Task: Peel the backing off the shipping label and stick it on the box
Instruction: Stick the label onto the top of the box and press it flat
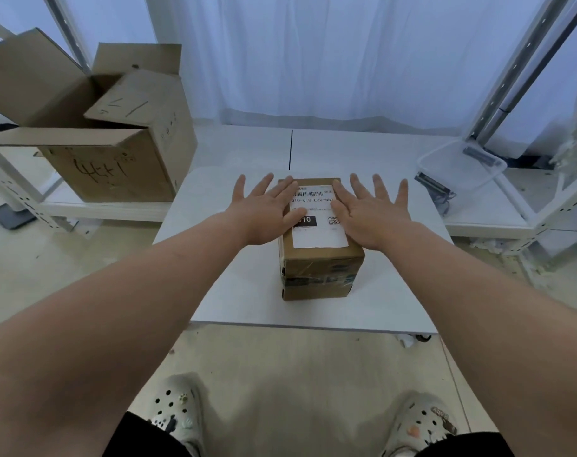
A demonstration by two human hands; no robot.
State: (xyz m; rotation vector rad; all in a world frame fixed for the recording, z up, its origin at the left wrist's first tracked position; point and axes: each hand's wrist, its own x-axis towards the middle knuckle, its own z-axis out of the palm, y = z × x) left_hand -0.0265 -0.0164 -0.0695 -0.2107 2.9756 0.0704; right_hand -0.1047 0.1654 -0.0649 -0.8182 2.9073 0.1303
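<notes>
A small brown cardboard box [321, 273] sealed with tape stands in the middle of a white table [234, 291]. A white shipping label [320, 237] with a barcode and a QR code lies flat on the box's top. My left hand [267, 209] rests flat on the label's left side, fingers straight and spread. My right hand [369, 212] lies flat on the label's right side, fingers spread as well. Both palms hang partly over the box's edges. The hands cover part of the label's print.
A large open cardboard box [115, 140] with handwriting sits on a low shelf at the left. A clear plastic tub [461, 166] stands at the right, with a dark device [432, 186] beside it. White curtains hang behind. My feet in white clogs show below.
</notes>
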